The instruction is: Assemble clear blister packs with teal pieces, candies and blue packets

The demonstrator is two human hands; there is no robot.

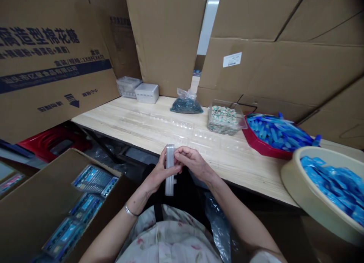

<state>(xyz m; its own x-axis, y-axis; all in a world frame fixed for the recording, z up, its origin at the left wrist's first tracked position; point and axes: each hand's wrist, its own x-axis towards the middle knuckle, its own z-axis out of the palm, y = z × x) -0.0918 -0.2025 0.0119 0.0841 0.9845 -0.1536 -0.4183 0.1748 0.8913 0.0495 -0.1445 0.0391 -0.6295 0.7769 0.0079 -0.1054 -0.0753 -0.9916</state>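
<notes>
A narrow stack of clear plastic trays [170, 187] stands on edge in front of my body, over my lap at the table's near edge. My left hand [157, 175] is wrapped round its left side, the thumb lying across the front. My right hand [195, 163] is closed at the stack's right edge, with bent fingers and thumb pinched against it; its fingertips are partly hidden. Beyond my hands, flat clear blister trays [182, 123] lie on the pale wooden table [113, 113].
At the back stand white plastic boxes [147, 93] and a bag of dark pieces [186, 104]. Rightward are a clear tub [224, 130], a red basin [264, 151] of blue pieces, and a cream basin [315, 192] of blue packets. An open carton [25, 202] with packed boxes sits at left.
</notes>
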